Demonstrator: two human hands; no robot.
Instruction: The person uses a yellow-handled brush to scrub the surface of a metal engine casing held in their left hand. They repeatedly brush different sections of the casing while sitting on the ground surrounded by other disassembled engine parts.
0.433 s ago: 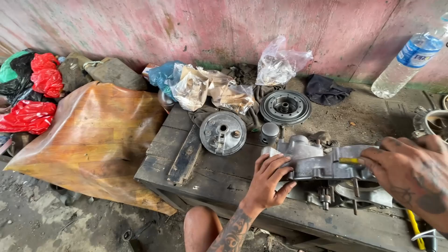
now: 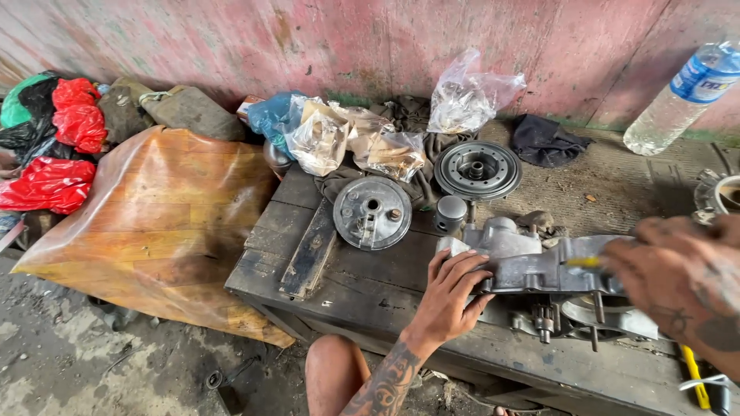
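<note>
Gripping the aluminium engine crankcase (image 2: 539,266) from both ends, that's the picture: left hand (image 2: 455,296) clasped on its near-left corner, fingers spread over the casting, right hand (image 2: 682,281) clamped over its right end, blurred, with a yellow-handled tool (image 2: 582,262) poking out beneath the fingers. Crankcase lies on the dark wooden bench (image 2: 347,270). Behind its left end, a small piston (image 2: 451,212); further left, a round drum plate (image 2: 372,213). Behind it, a clutch pulley (image 2: 478,169), black rag (image 2: 543,140) and plastic bottle (image 2: 682,96).
</note>
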